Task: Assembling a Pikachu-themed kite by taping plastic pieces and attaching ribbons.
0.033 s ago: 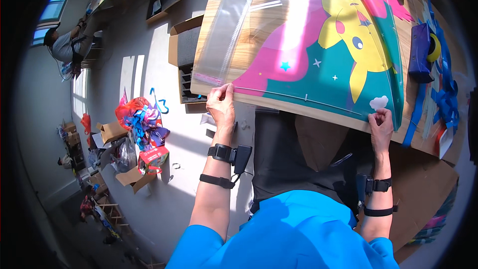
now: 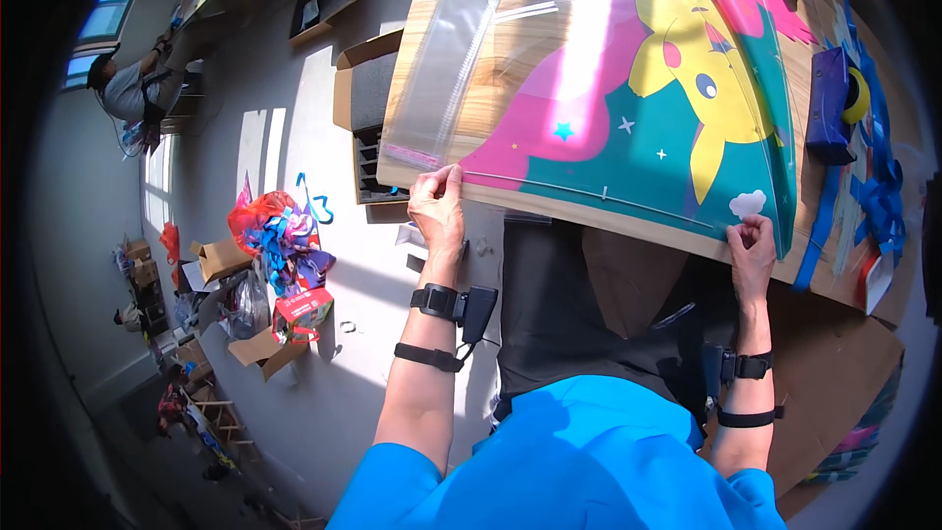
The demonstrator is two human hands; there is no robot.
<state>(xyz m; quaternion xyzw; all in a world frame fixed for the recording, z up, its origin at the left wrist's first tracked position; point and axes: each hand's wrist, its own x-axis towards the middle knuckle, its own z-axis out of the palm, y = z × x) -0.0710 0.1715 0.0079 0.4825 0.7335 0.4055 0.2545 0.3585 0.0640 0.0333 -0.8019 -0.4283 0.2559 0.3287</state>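
A glossy printed sheet point(image 2: 579, 152) lies over the near edge of the wooden table, pink and green with a yellow cartoon figure upside down to me. Along its near edge runs a thin white rod point(image 2: 638, 204) with a small clip at its middle. At the sheet's left corner, by the rod's end, the thumb and fingers of my left hand point(image 2: 437, 204) are pinched together. My right hand point(image 2: 753, 250) pinches the near edge towards the right corner, beside a white cloud print. Both fingertips partly hide what they grip.
Clear plastic sleeves point(image 2: 432, 79) lie on the table's left side. To the right sit a blue tape dispenser point(image 2: 830, 108) and bunched blue ribbons point(image 2: 883, 196). Left on the floor are an open foam-lined box point(image 2: 368, 88) and a colourful heap of scraps point(image 2: 285, 240). A person point(image 2: 132, 93) is far left.
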